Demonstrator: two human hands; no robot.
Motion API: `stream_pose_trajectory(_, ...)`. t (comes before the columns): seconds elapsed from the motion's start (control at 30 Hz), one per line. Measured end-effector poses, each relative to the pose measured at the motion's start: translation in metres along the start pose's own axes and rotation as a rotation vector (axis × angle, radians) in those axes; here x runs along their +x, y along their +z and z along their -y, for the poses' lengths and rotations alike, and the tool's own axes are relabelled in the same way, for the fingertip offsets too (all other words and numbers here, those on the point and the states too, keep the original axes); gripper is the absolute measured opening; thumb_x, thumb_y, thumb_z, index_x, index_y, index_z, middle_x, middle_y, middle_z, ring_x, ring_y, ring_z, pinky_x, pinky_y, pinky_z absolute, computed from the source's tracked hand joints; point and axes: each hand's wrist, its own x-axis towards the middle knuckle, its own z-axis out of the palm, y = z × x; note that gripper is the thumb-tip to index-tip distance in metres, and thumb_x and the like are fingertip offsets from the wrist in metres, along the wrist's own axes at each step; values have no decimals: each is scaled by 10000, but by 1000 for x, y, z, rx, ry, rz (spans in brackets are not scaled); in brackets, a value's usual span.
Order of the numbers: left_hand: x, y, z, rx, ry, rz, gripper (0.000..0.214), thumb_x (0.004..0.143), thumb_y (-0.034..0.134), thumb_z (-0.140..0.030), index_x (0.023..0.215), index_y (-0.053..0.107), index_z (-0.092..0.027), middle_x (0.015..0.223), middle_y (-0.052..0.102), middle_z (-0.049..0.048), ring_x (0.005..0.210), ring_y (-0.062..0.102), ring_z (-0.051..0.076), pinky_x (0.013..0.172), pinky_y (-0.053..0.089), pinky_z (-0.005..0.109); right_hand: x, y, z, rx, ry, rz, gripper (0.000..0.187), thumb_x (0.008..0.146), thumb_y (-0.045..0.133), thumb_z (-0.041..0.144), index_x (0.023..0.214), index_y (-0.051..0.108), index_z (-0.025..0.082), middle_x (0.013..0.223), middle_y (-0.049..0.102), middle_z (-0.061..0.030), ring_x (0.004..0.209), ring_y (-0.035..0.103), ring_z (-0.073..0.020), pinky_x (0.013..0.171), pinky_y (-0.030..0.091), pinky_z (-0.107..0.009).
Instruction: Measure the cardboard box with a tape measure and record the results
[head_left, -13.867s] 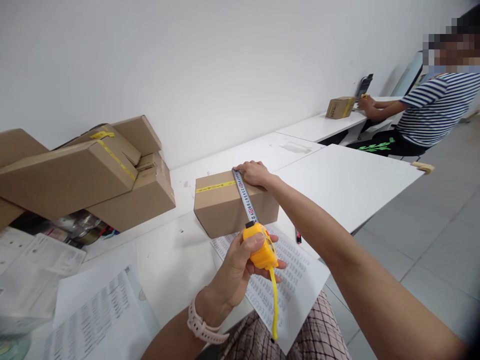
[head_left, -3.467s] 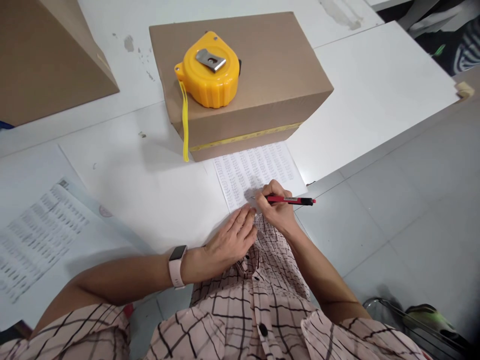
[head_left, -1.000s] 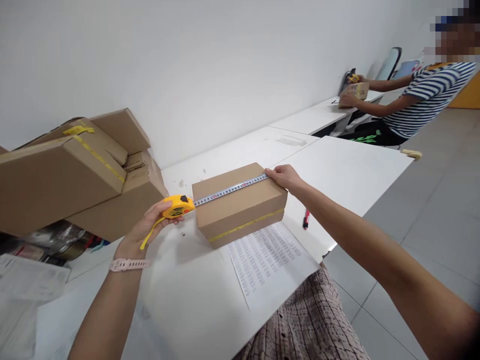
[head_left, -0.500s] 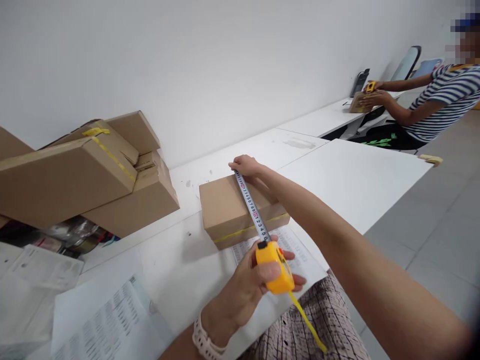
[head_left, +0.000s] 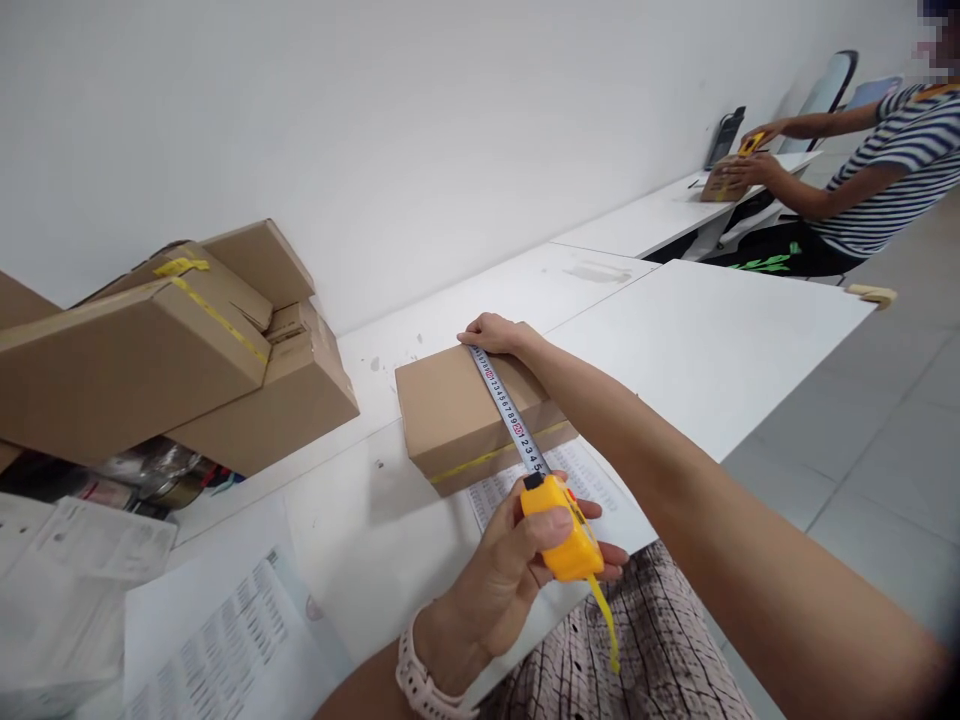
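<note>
A closed brown cardboard box (head_left: 442,400) with yellow tape along its side sits on the white table. Across its top runs the extended blade (head_left: 508,410) of a tape measure. My left hand (head_left: 517,560) is wrapped around the yellow tape measure case (head_left: 562,528), in front of the box's near side; a yellow strap hangs from it. At the box's far edge, my right hand (head_left: 491,332) presses the blade's end down with its fingers closed; the very tip is hidden. Beneath the box's near side lies a printed sheet (head_left: 600,497), partly covered.
Stacked cardboard boxes (head_left: 135,360) stand at the left, with plastic-wrapped items (head_left: 161,470) below them. Printed papers (head_left: 217,640) lie at the lower left. At a farther table (head_left: 622,228), a co-worker (head_left: 885,170) holds another tape measure (head_left: 751,144) against a small box (head_left: 721,182).
My left hand has shifted slightly right with the tape measure case. My right hand stays at the box's far edge. The view has moved a little.
</note>
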Motion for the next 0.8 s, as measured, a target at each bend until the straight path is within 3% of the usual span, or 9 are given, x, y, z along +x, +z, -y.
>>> stream_pose_trajectory(0.1, -20, -10, -18, 138, 50, 14, 608, 711, 851, -476, 1186, 595, -195, 1226, 641, 132, 849, 755, 287, 821, 610, 463, -14, -21, -6, 270, -144, -31, 396, 928, 582, 591, 916, 715, 218, 963, 721, -65, 897, 615, -206, 834, 458, -320)
stream_pose_trajectory(0.17, -37, -22, -28, 288, 171, -69, 686, 685, 864, -492, 1249, 577, -227, 1368, 574, 140, 894, 752, 299, 826, 617, 457, -34, -38, -18, 443, -188, -150, 523, 951, 479, 672, 1112, 702, 228, 1047, 726, -90, 947, 639, -207, 877, 490, -329)
stream_pose_trajectory(0.3, -59, -56, -35, 546, 403, -535, 757, 705, 866, -445, 1338, 491, -269, 1313, 596, 92, 1081, 710, 314, 900, 598, 401, -96, -55, -55, 373, 38, -555, 734, 930, 342, 781, 1122, 691, 165, 794, 666, -93, 789, 625, -236, 808, 503, -391)
stream_pose_trajectory(0.37, -59, -72, -33, 566, 390, -643, 724, 724, 851, -449, 1328, 497, -266, 1265, 614, 73, 1100, 704, 315, 912, 593, 404, -129, -48, -71, 235, 115, -558, 737, 941, 288, 778, 1160, 682, 195, 763, 647, -75, 775, 612, -254, 803, 492, -429)
stream_pose_trajectory(0.47, -52, -88, -32, 518, 312, -585, 631, 725, 837, -455, 1251, 563, -240, 1267, 613, 69, 1029, 728, 312, 937, 585, 455, -164, -30, -81, 160, 127, -360, 711, 944, 322, 756, 1384, 570, 256, 842, 677, -71, 845, 630, -278, 823, 494, -454)
stream_pose_trajectory(0.57, -47, -92, -44, 498, 326, -505, 615, 700, 848, -440, 1216, 596, -221, 1307, 593, 78, 955, 742, 308, 947, 584, 513, -174, -23, -71, 247, 39, -218, 731, 911, 475, 730, 1492, 469, 286, 1023, 693, -89, 945, 641, -276, 818, 513, -418)
stream_pose_trajectory(0.7, -43, -91, -81, 516, 470, -459, 638, 684, 851, -452, 1218, 599, -212, 1448, 523, 105, 908, 744, 295, 923, 600, 539, -151, -39, -49, 262, -46, -292, 590, 879, 599, 671, 1318, 624, 278, 1001, 682, -74, 877, 629, -237, 751, 507, -361)
stream_pose_trajectory(0.8, -34, -91, -108, 545, 526, -440, 649, 683, 849, -442, 1231, 600, -201, 1390, 566, 101, 887, 743, 285, 891, 619, 518, -120, -52, -38, 157, -27, -401, 455, 890, 603, 634, 1075, 706, 231, 962, 679, -83, 862, 618, -237, 780, 498, -384)
